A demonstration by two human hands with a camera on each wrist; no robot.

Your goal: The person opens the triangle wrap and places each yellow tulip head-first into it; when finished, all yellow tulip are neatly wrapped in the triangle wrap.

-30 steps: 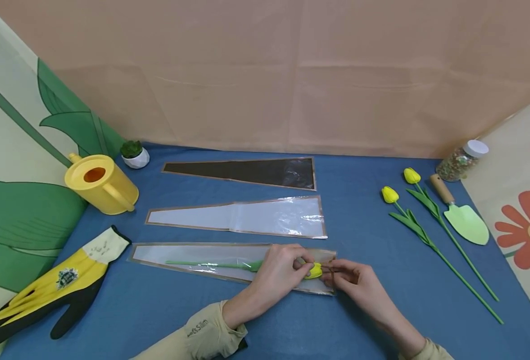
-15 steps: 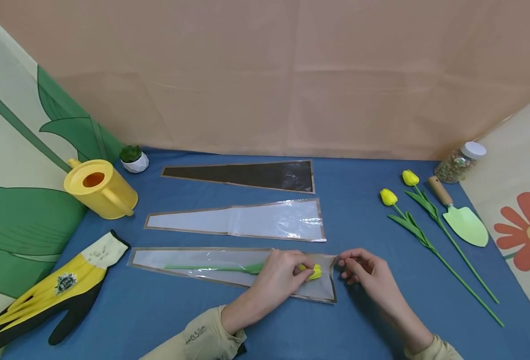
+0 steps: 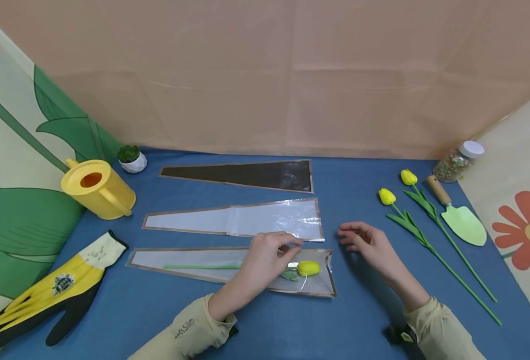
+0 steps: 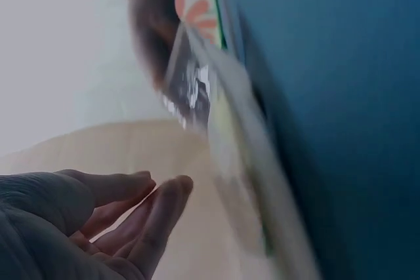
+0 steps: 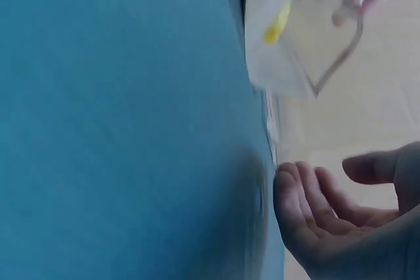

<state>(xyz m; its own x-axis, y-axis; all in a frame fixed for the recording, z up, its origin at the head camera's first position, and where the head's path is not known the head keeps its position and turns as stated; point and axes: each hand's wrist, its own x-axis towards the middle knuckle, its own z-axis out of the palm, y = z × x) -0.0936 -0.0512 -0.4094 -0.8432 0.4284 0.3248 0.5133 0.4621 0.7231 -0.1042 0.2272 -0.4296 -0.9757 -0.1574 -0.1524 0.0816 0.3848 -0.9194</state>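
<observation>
Head view gives me the left hand (image 3: 267, 255) above a pale sleeve (image 3: 192, 256) at lower centre, its thumb and fingertips slightly parted, holding nothing that I can see. A yellow tulip (image 3: 309, 268) lies in that sleeve, bloom near the wide right end. Farther right, the right hand (image 3: 366, 245) hangs relaxed and empty.

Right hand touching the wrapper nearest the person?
Apart: the head view shows blue cloth between the right hand and the wrapper.
</observation>
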